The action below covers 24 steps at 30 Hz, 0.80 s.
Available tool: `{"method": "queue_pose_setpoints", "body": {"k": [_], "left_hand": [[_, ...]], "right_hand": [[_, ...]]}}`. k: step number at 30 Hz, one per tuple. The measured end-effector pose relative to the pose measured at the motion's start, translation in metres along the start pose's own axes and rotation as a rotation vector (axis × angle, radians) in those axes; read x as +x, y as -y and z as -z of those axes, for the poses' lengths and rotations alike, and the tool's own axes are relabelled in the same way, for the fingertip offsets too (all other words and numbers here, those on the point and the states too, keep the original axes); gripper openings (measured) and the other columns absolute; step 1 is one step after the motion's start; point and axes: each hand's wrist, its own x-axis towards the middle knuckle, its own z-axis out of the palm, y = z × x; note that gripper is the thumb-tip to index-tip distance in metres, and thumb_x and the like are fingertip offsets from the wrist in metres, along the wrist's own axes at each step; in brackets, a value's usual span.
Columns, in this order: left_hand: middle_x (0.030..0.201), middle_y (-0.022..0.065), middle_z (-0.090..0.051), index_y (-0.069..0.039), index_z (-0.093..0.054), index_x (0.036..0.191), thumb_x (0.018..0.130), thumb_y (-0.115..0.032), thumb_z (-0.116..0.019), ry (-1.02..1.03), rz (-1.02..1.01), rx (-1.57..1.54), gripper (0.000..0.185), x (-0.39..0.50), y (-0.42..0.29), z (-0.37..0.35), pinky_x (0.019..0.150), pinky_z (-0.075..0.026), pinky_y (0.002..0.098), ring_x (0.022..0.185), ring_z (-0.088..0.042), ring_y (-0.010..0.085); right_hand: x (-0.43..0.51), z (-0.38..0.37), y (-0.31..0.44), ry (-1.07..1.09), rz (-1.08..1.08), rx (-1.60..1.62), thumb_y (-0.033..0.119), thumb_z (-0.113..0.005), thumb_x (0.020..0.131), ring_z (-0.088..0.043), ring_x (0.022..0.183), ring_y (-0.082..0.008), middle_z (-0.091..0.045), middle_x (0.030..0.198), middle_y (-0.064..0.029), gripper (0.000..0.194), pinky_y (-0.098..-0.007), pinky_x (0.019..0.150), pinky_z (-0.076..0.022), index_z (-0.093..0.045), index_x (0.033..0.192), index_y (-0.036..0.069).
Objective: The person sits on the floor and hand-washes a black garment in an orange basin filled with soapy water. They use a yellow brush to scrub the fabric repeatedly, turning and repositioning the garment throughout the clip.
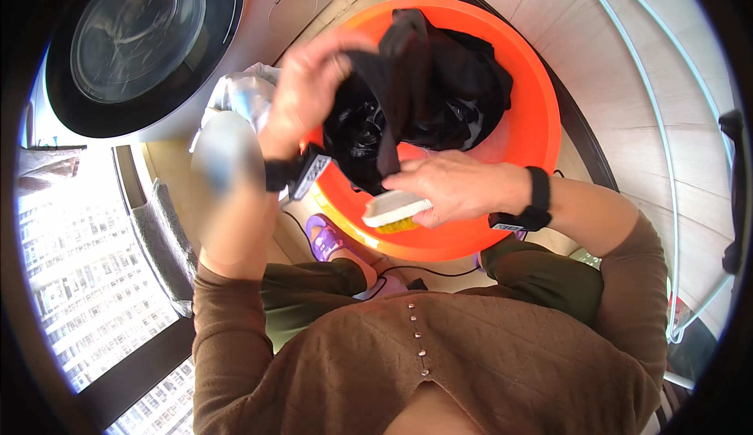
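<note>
A round orange plastic basin (532, 123) stands on the floor between my feet, with wet black cloth (453, 76) bunched inside. My left hand (312, 79), blurred, grips a raised part of the cloth at the basin's left side. From there a fold of cloth hangs down toward my right hand (462, 188). That hand holds a scrub brush (397, 207) with a white body and yellow bristles, bristles facing toward me, over the basin's near part. The right fingertips meet the cloth's lower end; whether they pinch it is unclear.
A front-loading washing machine (141, 35) stands at the upper left, with a plastic bag (241, 94) beside it. Light-blue metal rods (653, 94) run along the wall on the right. A dark cable (435, 271) crosses the floor. A grey cloth (165, 247) hangs by the window.
</note>
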Motion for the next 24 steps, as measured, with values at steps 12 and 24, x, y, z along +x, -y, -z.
{"method": "queue_pose_setpoints", "body": {"k": [12, 24], "left_hand": [[0.134, 0.0182, -0.057, -0.01, -0.059, 0.136, 0.087, -0.004, -0.071, -0.271, 0.945, 0.041, 0.051, -0.194, 0.075, -0.121, 0.103, -0.05, 0.0403, 0.12, -0.057, 0.0339], [0.127, 0.006, -0.058, -0.015, -0.051, 0.13, 0.095, -0.019, -0.074, -0.764, 1.229, -0.988, 0.042, -0.176, 0.129, -0.172, 0.103, -0.048, 0.0469, 0.115, -0.056, 0.0269]], "right_hand": [[0.001, 0.08, -0.159, -0.306, -0.386, -0.416, 0.02, -0.076, 0.077, -0.069, 0.099, -0.0411, -0.071, 0.107, -0.0251, 0.088, -0.0467, 0.087, -0.0555, -0.038, 0.157, 0.016], [-0.016, 0.019, -0.211, -0.072, -0.868, -0.407, 0.023, -0.074, 0.081, -0.069, 0.106, -0.0434, -0.068, 0.113, -0.0301, 0.084, -0.0479, 0.095, -0.0539, -0.036, 0.151, -0.002]]}}
